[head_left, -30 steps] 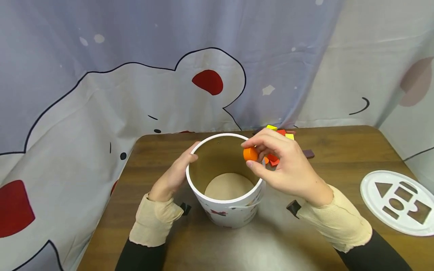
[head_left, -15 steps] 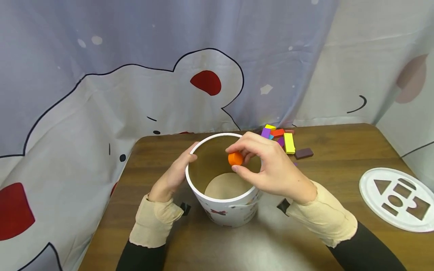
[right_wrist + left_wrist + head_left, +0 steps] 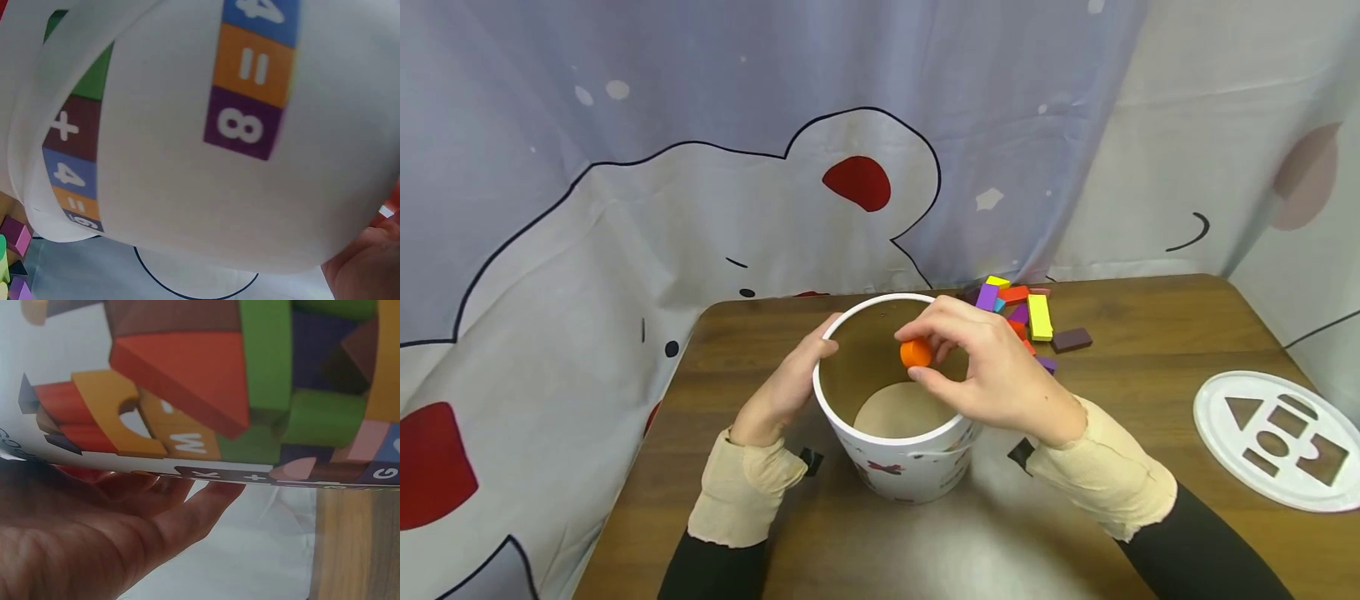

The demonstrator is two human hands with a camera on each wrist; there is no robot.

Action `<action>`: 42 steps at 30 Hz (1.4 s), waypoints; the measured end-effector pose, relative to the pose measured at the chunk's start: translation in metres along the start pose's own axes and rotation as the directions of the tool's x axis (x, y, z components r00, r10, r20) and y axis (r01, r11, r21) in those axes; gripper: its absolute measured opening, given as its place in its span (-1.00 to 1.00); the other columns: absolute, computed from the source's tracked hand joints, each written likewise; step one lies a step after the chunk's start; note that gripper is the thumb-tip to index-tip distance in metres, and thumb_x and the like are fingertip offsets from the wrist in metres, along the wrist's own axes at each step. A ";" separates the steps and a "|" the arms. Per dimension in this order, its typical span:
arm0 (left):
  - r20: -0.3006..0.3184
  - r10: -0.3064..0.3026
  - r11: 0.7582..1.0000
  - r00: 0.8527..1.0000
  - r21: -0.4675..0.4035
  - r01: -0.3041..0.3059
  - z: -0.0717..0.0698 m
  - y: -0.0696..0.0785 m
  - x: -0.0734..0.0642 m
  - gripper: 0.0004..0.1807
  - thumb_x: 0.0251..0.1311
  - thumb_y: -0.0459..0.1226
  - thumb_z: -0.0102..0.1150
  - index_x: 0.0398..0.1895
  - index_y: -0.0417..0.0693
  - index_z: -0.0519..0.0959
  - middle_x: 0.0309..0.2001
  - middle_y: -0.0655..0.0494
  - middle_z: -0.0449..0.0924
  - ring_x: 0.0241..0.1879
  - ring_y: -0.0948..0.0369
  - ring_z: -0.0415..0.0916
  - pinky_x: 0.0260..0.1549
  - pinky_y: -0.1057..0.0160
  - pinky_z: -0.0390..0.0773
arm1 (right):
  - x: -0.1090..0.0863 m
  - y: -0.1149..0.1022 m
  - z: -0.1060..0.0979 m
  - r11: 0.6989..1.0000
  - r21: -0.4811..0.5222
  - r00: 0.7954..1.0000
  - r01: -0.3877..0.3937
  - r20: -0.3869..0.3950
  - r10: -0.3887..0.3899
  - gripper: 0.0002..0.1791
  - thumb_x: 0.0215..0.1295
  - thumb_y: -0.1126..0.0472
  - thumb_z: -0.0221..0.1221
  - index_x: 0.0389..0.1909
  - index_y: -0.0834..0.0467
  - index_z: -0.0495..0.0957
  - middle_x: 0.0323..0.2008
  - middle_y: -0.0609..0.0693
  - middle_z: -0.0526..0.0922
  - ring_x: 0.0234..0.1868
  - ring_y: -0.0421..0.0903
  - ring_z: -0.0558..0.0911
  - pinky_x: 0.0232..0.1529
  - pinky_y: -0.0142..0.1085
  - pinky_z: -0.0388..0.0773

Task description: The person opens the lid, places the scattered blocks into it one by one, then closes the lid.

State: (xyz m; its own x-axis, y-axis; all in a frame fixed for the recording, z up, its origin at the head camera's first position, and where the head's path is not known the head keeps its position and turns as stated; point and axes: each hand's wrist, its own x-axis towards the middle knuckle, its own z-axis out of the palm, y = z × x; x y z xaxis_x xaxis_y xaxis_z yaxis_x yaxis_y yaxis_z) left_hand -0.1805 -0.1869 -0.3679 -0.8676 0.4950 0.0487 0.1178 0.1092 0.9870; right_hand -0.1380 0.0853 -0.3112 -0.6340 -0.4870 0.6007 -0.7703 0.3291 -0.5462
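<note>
A white bucket (image 3: 925, 483) with printed pictures stands upright on the table, its bare bottom visible inside. My left hand (image 3: 781, 385) grips its left side, the thumb hooked over the rim and the fingers along the outer wall. Over the bucket's opening my right hand (image 3: 988, 360) pinches a small orange cylinder block (image 3: 916, 352) between thumb and fingers. The left wrist view shows the left hand (image 3: 125, 531) against the printed bucket wall (image 3: 187, 375). In the right wrist view the bucket wall (image 3: 187, 187) fills most of the picture, with part of the right hand (image 3: 369, 265) at the edge.
Several coloured blocks, among them a yellow block (image 3: 1040, 317) and a dark brown block (image 3: 1071, 339), lie behind the bucket to the right. A white lid (image 3: 1217, 421) with shaped holes rests on the table (image 3: 1142, 333) at far right. A patterned curtain (image 3: 700, 217) hangs behind.
The right hand has carried the orange cylinder block left, from the bucket's right rim to above its opening, uncovering more blocks behind. The left hand and bucket have stayed nearly still.
</note>
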 end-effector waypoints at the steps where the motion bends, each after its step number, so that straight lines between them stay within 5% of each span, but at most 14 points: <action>1: 0.002 0.000 1.000 1.000 -0.001 0.000 0.000 0.000 0.001 -0.31 0.35 -0.30 -0.38 0.56 -0.33 0.10 0.44 -0.33 0.23 0.34 -0.08 0.24 0.31 0.07 0.34 | 0.000 0.001 0.000 1.000 -0.005 1.000 0.004 0.011 -0.003 -0.55 0.17 0.24 0.46 0.11 0.12 0.65 -0.01 -0.09 0.67 -0.12 -0.24 0.68 -0.06 -0.33 0.66; 4: 0.002 -0.008 1.000 1.000 0.000 0.008 0.002 -0.001 0.002 -0.30 0.35 -0.30 -0.38 0.57 -0.32 0.08 0.46 -0.33 0.21 0.35 -0.06 0.23 0.32 0.06 0.33 | -0.004 0.001 -0.003 0.999 -0.045 0.998 0.008 0.065 -0.005 -0.18 0.19 -0.09 0.47 0.43 0.06 0.44 0.36 -0.02 0.51 0.28 -0.11 0.59 0.25 -0.12 0.58; 7: 0.001 -0.017 1.000 1.000 0.004 0.017 0.003 -0.001 0.002 -0.30 0.35 -0.29 -0.38 0.58 -0.32 0.07 0.47 -0.33 0.19 0.37 -0.06 0.21 0.32 0.06 0.30 | -0.011 0.002 -0.010 0.995 -0.097 0.993 -0.004 0.121 0.016 0.11 0.17 -0.44 0.31 0.64 -0.07 0.11 0.62 -0.05 0.15 0.60 -0.03 0.24 0.47 0.08 0.35; 9: 0.003 -0.019 1.000 1.000 0.014 0.019 0.003 0.000 0.002 -0.31 0.36 -0.30 -0.37 0.57 -0.32 0.09 0.47 -0.33 0.20 0.37 -0.06 0.21 0.33 0.05 0.31 | -0.016 0.004 -0.015 0.993 -0.118 0.989 -0.029 0.138 0.046 0.15 0.16 -0.47 0.29 0.66 -0.12 0.01 0.67 -0.12 0.01 0.66 -0.05 0.09 0.52 0.13 0.24; 12: -0.006 -0.046 0.999 0.999 0.025 0.046 0.002 0.001 -0.001 -0.31 0.32 -0.32 -0.33 0.55 -0.29 0.14 0.45 -0.29 0.24 0.36 -0.07 0.24 0.30 0.02 0.37 | -0.024 0.011 -0.024 0.989 -0.123 0.987 -0.078 0.133 0.094 0.17 0.13 -0.25 0.42 0.67 -0.16 -0.02 0.68 -0.18 -0.04 0.68 -0.08 0.01 0.55 0.17 0.15; 15: -0.026 -0.045 0.999 0.999 0.020 0.045 0.001 0.005 -0.004 -0.29 0.20 -0.40 -0.24 0.51 -0.20 0.23 0.41 -0.26 0.31 0.31 -0.13 0.32 0.21 -0.07 0.46 | -0.035 0.023 -0.033 0.986 -0.119 0.986 -0.113 0.107 0.126 0.18 0.06 -0.03 0.48 0.66 -0.13 0.01 0.68 -0.17 -0.03 0.67 -0.06 0.04 0.54 0.20 0.15; 20: -0.037 -0.006 1.000 0.999 0.007 0.006 0.000 0.013 -0.008 -0.22 0.04 -0.53 -0.25 0.45 -0.09 0.31 0.34 -0.24 0.39 0.24 -0.24 0.38 0.11 -0.16 0.53 | -0.056 0.051 -0.046 0.979 -0.132 0.986 -0.153 0.049 0.161 0.10 0.11 0.02 0.47 0.64 -0.06 0.11 0.66 -0.06 0.05 0.63 0.06 0.14 0.48 0.29 0.20; 29: -0.024 -0.023 0.997 0.999 0.075 0.024 -0.015 0.021 -0.015 -0.19 0.04 -0.57 -0.25 0.47 -0.02 0.31 0.34 -0.19 0.41 0.22 -0.25 0.41 0.10 -0.15 0.56 | -0.082 0.102 -0.046 0.937 -0.201 0.956 -0.284 0.011 0.292 -0.07 0.18 0.07 0.45 0.57 0.01 0.26 0.56 0.06 0.26 0.56 0.15 0.24 0.40 0.33 0.25; 35: -0.034 -0.039 0.996 0.999 0.078 0.042 -0.024 0.020 -0.015 -0.19 0.03 -0.54 -0.20 0.46 -0.01 0.33 0.33 -0.11 0.42 0.22 -0.15 0.44 0.08 0.00 0.59 | -0.092 0.130 -0.038 0.871 -0.314 0.913 -0.376 0.032 0.406 -0.32 0.24 -0.05 0.42 0.31 0.15 0.51 0.18 0.09 0.57 0.16 0.11 0.58 0.16 0.09 0.50; 42: -0.057 -0.006 0.996 0.998 -0.085 0.002 -0.027 0.011 -0.007 -0.26 0.15 -0.50 -0.25 0.50 -0.10 0.29 0.28 0.00 0.45 0.16 0.02 0.53 0.01 0.10 0.66 | -0.102 0.154 -0.033 0.774 -0.490 0.853 -0.399 0.111 0.510 -0.49 0.13 0.05 0.50 0.03 0.26 0.66 -0.06 0.17 0.63 -0.11 0.09 0.62 0.04 0.02 0.58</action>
State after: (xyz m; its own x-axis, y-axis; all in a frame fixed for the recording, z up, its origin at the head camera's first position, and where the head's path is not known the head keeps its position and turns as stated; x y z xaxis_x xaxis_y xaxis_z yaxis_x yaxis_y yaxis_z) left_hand -0.1862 -0.2124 -0.3528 -0.8944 0.4444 0.0510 0.0748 0.0361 0.9965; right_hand -0.1942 0.2122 -0.4372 -0.9262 -0.3372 0.1690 -0.3768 0.8462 -0.3767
